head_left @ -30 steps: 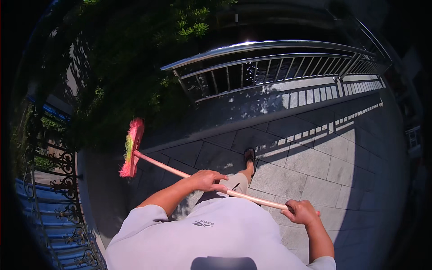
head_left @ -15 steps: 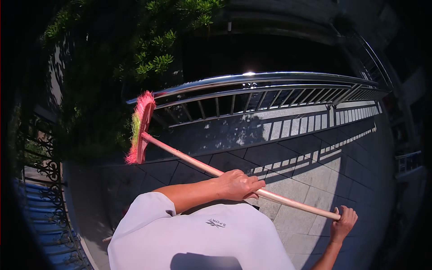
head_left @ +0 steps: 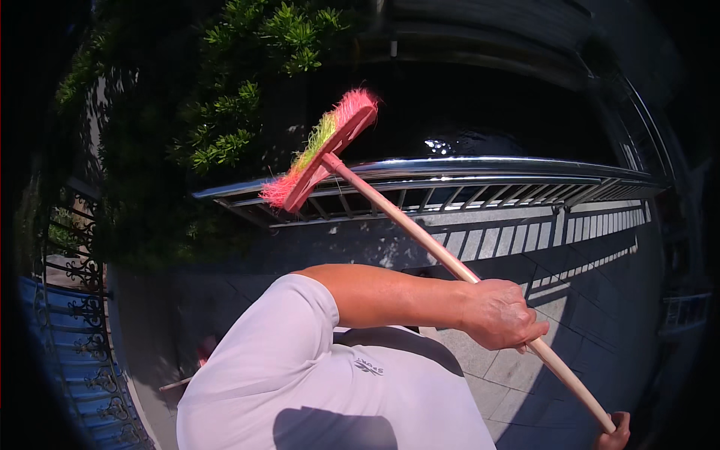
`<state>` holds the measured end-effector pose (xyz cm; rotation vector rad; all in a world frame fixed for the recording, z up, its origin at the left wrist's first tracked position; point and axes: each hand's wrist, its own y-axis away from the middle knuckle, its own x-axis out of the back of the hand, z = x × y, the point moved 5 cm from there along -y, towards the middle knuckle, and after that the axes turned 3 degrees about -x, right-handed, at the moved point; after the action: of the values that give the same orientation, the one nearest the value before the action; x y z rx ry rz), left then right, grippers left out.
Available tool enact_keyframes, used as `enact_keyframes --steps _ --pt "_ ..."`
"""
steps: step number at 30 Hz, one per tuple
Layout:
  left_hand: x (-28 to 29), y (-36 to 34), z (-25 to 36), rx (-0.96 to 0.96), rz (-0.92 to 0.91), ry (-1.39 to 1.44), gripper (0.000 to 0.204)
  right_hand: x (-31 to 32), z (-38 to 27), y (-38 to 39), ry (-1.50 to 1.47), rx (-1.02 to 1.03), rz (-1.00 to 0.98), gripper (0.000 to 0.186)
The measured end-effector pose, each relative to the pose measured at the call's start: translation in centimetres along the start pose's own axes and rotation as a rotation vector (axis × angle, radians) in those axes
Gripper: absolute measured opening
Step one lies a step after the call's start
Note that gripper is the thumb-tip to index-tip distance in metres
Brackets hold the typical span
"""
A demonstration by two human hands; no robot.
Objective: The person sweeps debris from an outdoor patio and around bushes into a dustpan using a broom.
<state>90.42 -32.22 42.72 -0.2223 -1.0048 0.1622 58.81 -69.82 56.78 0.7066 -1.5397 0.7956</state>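
A push broom (head_left: pixel 409 225) stretches slantwise across the view, its light wooden handle running from lower right to upper left. Its pink head, with pink and yellow-green bristles, is raised in front of the railing (head_left: pixel 450 166); whether it touches the metal I cannot tell. My left hand (head_left: pixel 501 313) is wrapped round the middle of the handle, the arm reaching across my chest. Down at the lower right, my right hand (head_left: pixel 616 431) closes round the handle's end, partly cut off by the dark rim of the picture.
Dark water (head_left: pixel 480 112) lies beyond the railing. Leafy bushes (head_left: pixel 225 142) grow at the far left. Grey paving (head_left: pixel 517 375) with striped shadows is underfoot. An ornate iron fence (head_left: pixel 94 337) stands at left, blue panels (head_left: pixel 56 375) behind it.
The broom head has swung up and to the right, from the railing's left end to above its top rail. Both hands have moved right and down with the handle, still gripping it.
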Motion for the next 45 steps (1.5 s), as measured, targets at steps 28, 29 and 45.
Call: enact_keyframes --steps 28,29,45 --pt "2.4 41.5 -35.3 1.47 0.617 -0.786 0.028 -33.8 -61.4 -45.7 -0.042 0.7 -0.786 0.019" --pt "2.3 41.5 -35.5 1.429 0.617 -0.835 0.026 -34.3 -62.4 -45.6 -0.019 0.742 -0.796 0.02" --pt "2.5 41.1 -36.3 1.395 0.605 -0.841 0.026 -37.5 -51.4 -46.1 -0.264 0.491 -0.651 0.029"
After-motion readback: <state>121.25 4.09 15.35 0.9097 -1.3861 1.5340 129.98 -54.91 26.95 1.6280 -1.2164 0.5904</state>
